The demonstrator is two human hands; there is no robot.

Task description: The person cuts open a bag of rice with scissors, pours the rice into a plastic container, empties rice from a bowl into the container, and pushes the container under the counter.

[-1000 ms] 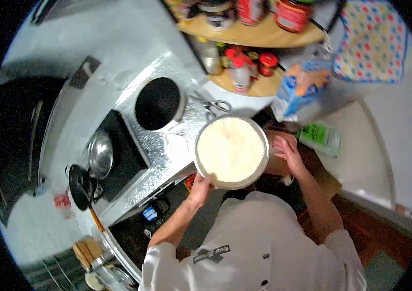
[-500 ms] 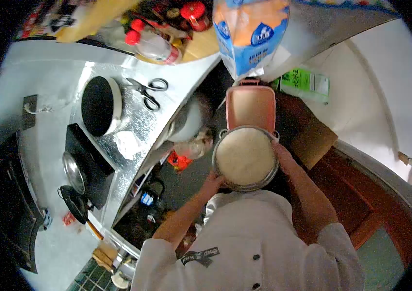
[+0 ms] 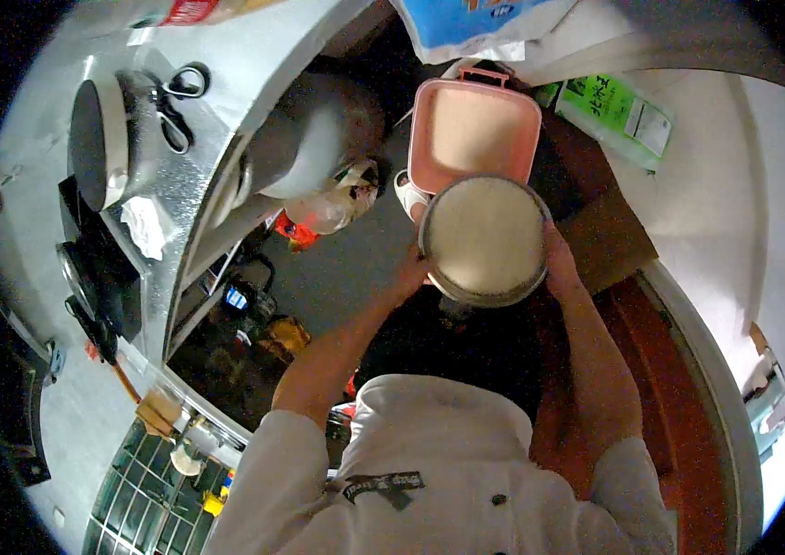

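A round metal pot point(image 3: 488, 298) with pale, cream-coloured contents level near its rim is held between my two hands. My left hand point(image 3: 414, 265) grips its left side, fingers closed around the edge. On the right side my right hand point(image 3: 559, 259) is closed on the rim, its fingers partly hidden by the pot. Just beyond the pot, its near edge overlapped by it, stands a pink square bin point(image 3: 417, 139) with similar pale contents and a handle at its far side.
A foil-covered counter point(image 3: 194, 176) at the left bears scissors point(image 3: 176, 106), a black-topped round pan point(image 3: 101, 143) and a crumpled white tissue point(image 3: 145, 228). A green-and-clear packet point(image 3: 619, 120) lies right of the bin, a cardboard box point(image 3: 610, 240) below it. A blue bag point(image 3: 466, 28) is at the top.
My right hand, off the pot at first, has taken hold of it. The pot has moved from beside the counter to the near edge of the pink bin, and the view has shifted.
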